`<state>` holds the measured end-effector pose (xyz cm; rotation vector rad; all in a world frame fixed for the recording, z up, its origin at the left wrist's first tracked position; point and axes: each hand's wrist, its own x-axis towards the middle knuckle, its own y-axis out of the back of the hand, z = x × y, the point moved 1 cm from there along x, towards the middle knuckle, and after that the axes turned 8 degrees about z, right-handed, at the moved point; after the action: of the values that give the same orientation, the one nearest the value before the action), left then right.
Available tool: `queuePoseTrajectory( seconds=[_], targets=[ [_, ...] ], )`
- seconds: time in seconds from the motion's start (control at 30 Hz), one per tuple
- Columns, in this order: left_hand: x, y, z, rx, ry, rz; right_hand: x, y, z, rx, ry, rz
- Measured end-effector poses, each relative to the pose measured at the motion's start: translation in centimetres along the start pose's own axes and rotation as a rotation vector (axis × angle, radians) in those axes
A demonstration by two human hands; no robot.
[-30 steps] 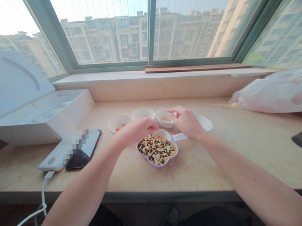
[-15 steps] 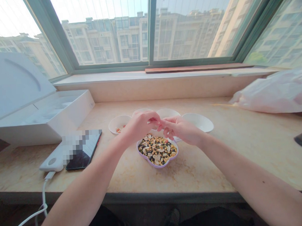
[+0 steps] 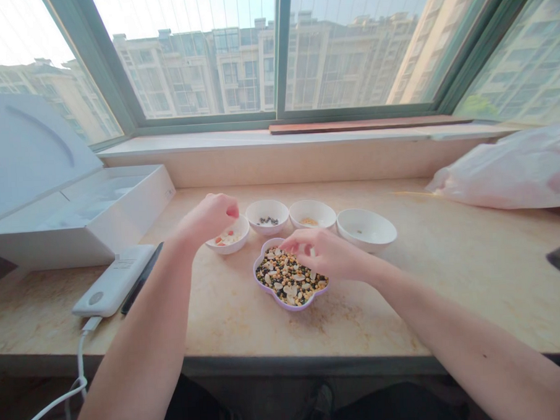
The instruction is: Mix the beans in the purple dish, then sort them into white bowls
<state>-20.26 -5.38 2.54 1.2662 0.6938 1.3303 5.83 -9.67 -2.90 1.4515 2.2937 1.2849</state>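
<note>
My left hand (image 3: 215, 214) is over the leftmost white bowl (image 3: 230, 248), which holds pale and reddish pieces like peanuts. Its fingers are closed and point down; whatever they pinch is hidden. Above the purple-rimmed, flower-shaped bowl (image 3: 291, 307) hangs my right hand (image 3: 326, 251), its fingers loosely bent and apart. Mixed dark beans, yellow kernels and pale peanut halves (image 3: 290, 291) fill that bowl. Behind it stand a white bowl with a few black beans (image 3: 267, 221), another with yellow kernels (image 3: 309, 222), and a rightmost white bowl (image 3: 374, 234) with one small piece in it.
An open white box (image 3: 126, 210) stands at the left. In front of it lie a white power bank (image 3: 109, 288) with a cable (image 3: 82, 361) and a dark phone (image 3: 139, 281), partly behind my left arm. A plastic bag (image 3: 514, 169) rests at the right, below the window.
My hands were together above the purple-rimmed bowl and have parted. The left one moved left to the leftmost white bowl; the right one came slightly lower and nearer, over the mixed beans.
</note>
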Motion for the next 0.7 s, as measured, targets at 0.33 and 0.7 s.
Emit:
queuePoseTrajectory(
  seconds=[0.33,0.7],
  targets=[
    [0.6,-2.2,-1.5,0.275,0.165,-0.408,-0.6,-1.3,-0.8,-0.139,0.192,-0.2],
    [1.0,-3.0,-1.6,0.267,0.222,-0.365,0.0,-1.2,0.0,-0.123,0.124,-0.27]
  ],
)
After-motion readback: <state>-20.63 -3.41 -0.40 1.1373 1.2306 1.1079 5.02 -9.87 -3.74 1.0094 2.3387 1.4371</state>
